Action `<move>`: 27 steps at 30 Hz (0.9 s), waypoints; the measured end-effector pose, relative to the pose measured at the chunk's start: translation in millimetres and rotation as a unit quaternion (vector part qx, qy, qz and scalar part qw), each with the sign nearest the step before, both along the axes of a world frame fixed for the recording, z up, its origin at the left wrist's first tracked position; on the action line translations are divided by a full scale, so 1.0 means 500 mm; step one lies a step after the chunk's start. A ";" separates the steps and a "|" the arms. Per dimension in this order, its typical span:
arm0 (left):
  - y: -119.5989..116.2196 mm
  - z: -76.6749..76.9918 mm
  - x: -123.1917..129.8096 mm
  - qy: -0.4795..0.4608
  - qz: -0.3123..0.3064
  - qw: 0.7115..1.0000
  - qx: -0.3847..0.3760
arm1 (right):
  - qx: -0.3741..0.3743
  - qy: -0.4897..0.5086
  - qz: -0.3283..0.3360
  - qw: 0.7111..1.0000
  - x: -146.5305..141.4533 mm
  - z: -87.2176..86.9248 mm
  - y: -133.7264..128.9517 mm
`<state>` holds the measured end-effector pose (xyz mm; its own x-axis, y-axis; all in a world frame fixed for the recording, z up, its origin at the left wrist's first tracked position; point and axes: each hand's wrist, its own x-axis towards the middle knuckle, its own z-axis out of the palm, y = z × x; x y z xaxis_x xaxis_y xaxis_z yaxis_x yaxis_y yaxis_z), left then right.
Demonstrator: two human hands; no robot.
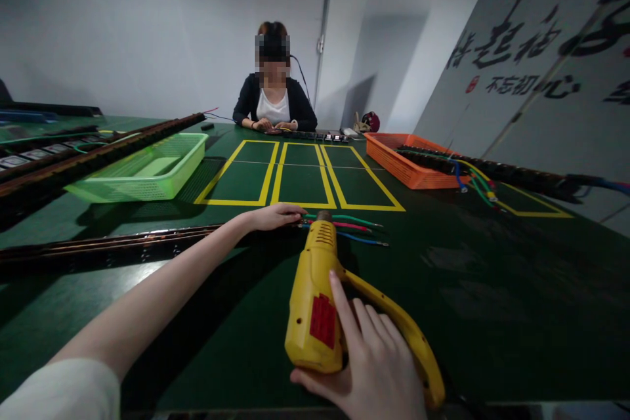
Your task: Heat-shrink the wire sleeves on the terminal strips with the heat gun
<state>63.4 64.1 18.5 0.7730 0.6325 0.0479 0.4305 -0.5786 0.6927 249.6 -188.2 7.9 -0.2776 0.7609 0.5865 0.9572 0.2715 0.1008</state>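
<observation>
My right hand (pixel 377 351) is wrapped round a yellow heat gun (pixel 315 289) with a red label on its side. The gun's metal nozzle points away from me at several coloured wires (pixel 352 226): green, red and blue, with bare metal tips. They stick out of the right end of a long dark strip (pixel 162 244) lying across the table. At that end, my left hand (pixel 278 215) closes over the strip, its fingertips beside where the wires come out. The fingers' undersides are hidden.
A green basket (pixel 170 187) with dark strips across it stands at left. An orange basket (pixel 388 161) at right bears another strip with wires (pixel 480 180). Yellow tape outlines (pixel 275 174) mark the green table (pixel 467 341). Opposite sits a person (pixel 275 102), hands on small parts.
</observation>
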 end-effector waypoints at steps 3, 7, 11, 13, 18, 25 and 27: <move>0.001 -0.003 0.002 -0.002 -0.001 1.000 0.027 | -0.009 0.021 0.011 1.000 -0.008 -0.006 -0.001; -0.006 -0.003 0.015 -0.004 0.018 0.995 0.097 | 0.004 0.029 0.011 1.000 -0.010 -0.008 0.002; -0.016 0.001 0.035 0.007 0.025 0.992 0.120 | 0.016 0.027 0.013 0.999 -0.010 -0.005 0.003; -0.016 0.002 0.041 0.012 0.017 0.995 0.093 | 0.007 0.032 0.012 0.999 -0.005 -0.007 0.003; 0.004 -0.003 0.038 0.005 -0.001 1.000 0.024 | -0.029 0.054 -0.015 0.998 0.020 -0.016 0.001; 0.018 -0.008 0.031 -0.012 -0.014 1.000 -0.015 | -0.023 0.044 -0.024 0.998 0.054 -0.013 -0.002; 0.015 -0.003 0.031 -0.012 -0.016 1.000 -0.017 | -0.022 0.036 -0.042 0.998 0.063 -0.014 -0.002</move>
<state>79.1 71.4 17.0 0.7919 0.6089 0.0450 0.3957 -0.5679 0.7218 281.0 -189.0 0.9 -0.1706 0.8046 0.5688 0.9809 0.1933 0.0208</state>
